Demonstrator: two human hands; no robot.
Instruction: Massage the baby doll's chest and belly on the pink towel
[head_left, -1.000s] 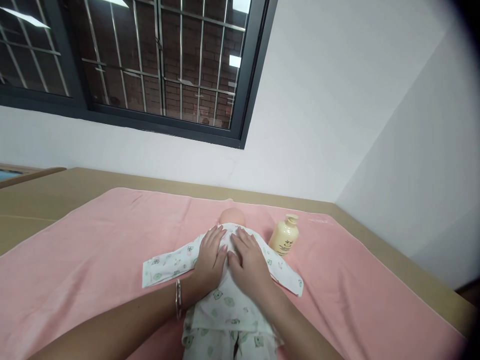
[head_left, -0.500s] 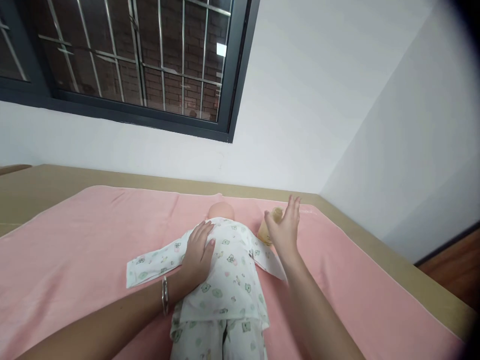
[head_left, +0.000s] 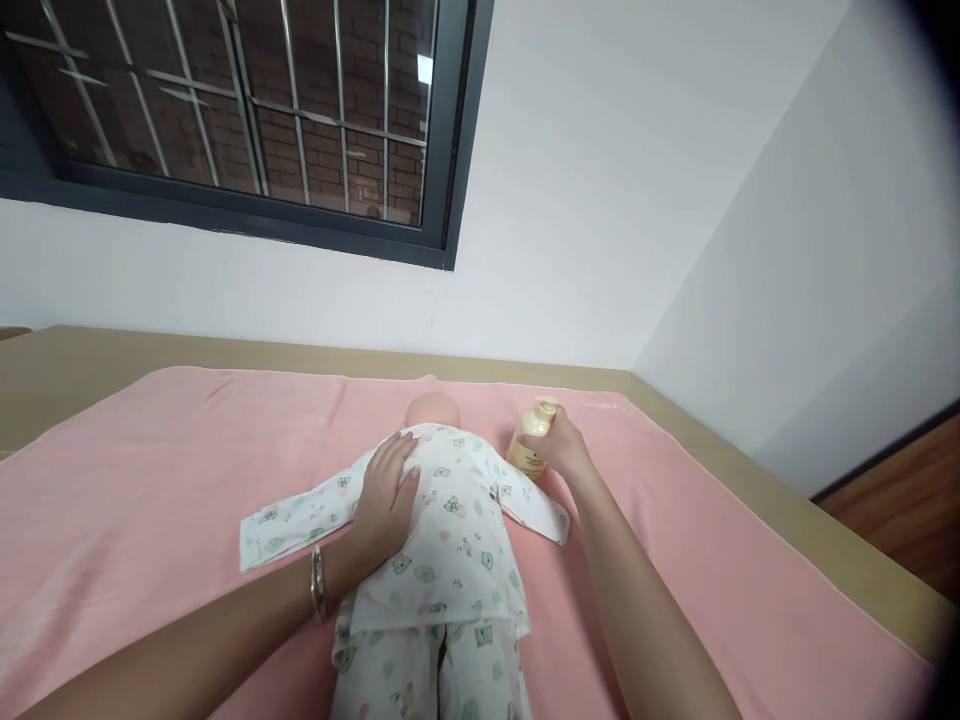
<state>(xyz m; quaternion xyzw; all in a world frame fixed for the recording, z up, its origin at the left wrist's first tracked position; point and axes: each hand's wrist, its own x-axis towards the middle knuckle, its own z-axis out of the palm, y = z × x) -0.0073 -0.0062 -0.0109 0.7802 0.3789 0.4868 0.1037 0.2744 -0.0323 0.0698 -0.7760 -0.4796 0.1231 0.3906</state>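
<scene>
Cream plastic lotion bottle [head_left: 531,447] is standing on pink towel [head_left: 187,450]; right hand [head_left: 564,447] is gripping it, left hand [head_left: 385,492] lying open-palmed on white-pyjama baby doll [head_left: 442,520].

Left of doll [head_left: 439,520]: pink towel [head_left: 150,470] is lying bare, giving the hands open passage.
Right of doll: bottle [head_left: 531,440] is standing just beside its sleeve, narrowing the way.
Beyond doll's head: white wall [head_left: 600,200] is closing off the surface [head_left: 75,360].
</scene>
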